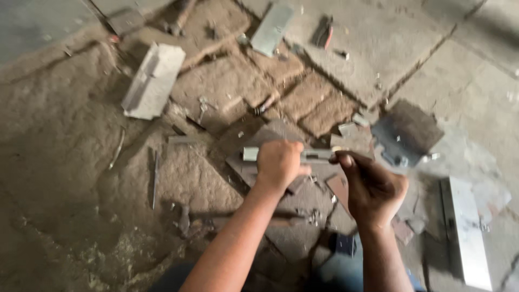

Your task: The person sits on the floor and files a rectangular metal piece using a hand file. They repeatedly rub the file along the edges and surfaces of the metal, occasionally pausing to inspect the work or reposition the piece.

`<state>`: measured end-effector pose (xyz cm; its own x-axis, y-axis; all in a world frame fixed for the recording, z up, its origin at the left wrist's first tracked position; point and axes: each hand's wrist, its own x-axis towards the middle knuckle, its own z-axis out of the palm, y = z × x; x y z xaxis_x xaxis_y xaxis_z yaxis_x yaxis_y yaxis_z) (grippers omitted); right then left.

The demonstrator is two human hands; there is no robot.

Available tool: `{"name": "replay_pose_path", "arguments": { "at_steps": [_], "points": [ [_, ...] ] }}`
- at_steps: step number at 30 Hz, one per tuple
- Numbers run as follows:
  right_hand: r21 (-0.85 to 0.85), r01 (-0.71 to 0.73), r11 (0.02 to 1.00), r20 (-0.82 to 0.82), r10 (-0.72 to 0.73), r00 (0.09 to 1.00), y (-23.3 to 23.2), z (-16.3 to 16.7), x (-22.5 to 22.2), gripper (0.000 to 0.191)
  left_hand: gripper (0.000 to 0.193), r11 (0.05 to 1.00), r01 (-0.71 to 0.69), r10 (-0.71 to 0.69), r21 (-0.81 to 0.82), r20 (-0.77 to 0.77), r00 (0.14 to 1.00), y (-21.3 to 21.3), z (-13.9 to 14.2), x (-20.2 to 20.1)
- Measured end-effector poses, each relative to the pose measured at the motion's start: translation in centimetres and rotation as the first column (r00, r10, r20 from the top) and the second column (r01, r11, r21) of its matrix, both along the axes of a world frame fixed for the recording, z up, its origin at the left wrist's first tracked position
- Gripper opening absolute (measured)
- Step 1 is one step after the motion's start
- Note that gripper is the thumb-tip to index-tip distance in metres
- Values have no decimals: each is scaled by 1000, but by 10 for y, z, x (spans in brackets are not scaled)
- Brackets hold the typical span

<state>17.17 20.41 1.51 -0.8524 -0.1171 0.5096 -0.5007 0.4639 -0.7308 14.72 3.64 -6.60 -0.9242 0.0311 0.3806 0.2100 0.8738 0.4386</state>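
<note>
In the middle of the frame the left hand is clamped on a grey metal bar lying left-to-right, while the right hand pinches its right end.

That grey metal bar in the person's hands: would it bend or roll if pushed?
The bar looks like flat metal, so probably stiff. Its flat faces suggest it would slide, not roll. The left hand grips it in a full fist, hinting at some weight.

A pale metal channel block lies far left on the dusty floor; a grey plate farther up; a steel box at right.
</note>
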Motion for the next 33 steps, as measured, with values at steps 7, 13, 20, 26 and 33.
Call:
{"name": "replay_pose_path", "arguments": {
  "at_steps": [7,13,20,26,33],
  "points": [
    [67,-90,994,-99,96,990,14,16,10,10,53,991,18,24,-132,308,951,12,7,-1],
    [215,2,977,127,-30,991,4,33,4,14,54,976,9,86,-219,420,904,9,12,-1],
    [231,-57,971,208,8,978,11,28,9,20,58,969,40,59,-246,382,922,11,5,-7],
    [130,-104,986,-23,108,994,13,31,13,12,54,988,-8,35,-154,173,984,9,-6,-5],
    [170,-6,985,19,3,1000,11,35,13,13,54,977,10,83,-211,428,900,11,0,-9]
  ]
}}
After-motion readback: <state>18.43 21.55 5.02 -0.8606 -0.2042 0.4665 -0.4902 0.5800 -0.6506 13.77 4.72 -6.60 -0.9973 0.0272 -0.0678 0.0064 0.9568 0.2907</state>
